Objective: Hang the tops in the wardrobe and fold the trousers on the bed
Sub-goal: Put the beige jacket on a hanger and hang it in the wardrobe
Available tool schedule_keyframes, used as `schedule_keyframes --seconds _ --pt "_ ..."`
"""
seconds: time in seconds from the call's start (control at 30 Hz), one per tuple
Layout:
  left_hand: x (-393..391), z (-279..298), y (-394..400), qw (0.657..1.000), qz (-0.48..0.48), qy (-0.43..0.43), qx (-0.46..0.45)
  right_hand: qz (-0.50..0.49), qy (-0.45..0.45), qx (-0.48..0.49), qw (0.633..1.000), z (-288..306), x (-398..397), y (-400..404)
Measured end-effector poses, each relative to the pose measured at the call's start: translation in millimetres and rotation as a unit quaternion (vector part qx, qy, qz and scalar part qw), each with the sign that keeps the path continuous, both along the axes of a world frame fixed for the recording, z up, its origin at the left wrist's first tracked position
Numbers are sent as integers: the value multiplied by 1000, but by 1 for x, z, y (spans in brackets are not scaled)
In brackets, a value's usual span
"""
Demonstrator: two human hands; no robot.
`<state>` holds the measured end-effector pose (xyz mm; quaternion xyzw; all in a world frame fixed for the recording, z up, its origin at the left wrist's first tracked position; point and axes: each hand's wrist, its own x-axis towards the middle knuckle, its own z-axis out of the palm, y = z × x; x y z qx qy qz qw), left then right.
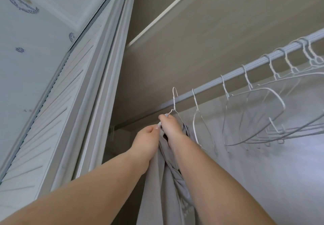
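1. Nearest my camera are the two bare forearms, reaching up and away from me into the wardrobe.
2. My left hand (147, 138) pinches the top edge of the pale grey fabric top (164, 181); its fingers (154, 127) are curled onto the cloth right beside the other hand.
3. My right hand (171, 124) is clenched around the gathered neck of the same garment, just under the neck of the thin white wire hanger (174, 100) that carries it.
4. That hanger's hook stands up in front of the ribbed grey metal wardrobe rail (233, 75); I cannot tell whether it is already over the rail.
5. From both hands the grey top hangs straight down between my forearms, twisted and bunched near the right wrist, at the left end of the rail.
6. Further right along the rail hang several empty white wire hangers (252, 116), tilted and overlapping, well apart from my hands.
7. Above the rail I see a beige wardrobe shelf with a white front edge (168, 12).
8. On my left stands the white louvred wardrobe door (57, 105).
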<state>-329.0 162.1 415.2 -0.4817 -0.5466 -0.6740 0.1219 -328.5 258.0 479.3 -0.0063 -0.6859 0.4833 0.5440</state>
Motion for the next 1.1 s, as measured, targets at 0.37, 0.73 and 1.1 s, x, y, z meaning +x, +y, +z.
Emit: schedule_keyframes --seconds 0.37,0.73,1.1 --pt "-10 -5 22 999 18 0 -28 13 -9 2 1000 -8 -13 36" --pt "5 -25 4 999 25 27 20 -141 99 88 981 -36 9 9" --pt "66 -91 -92 998 60 -29 5 -47 64 140 987 -102 74 -83"
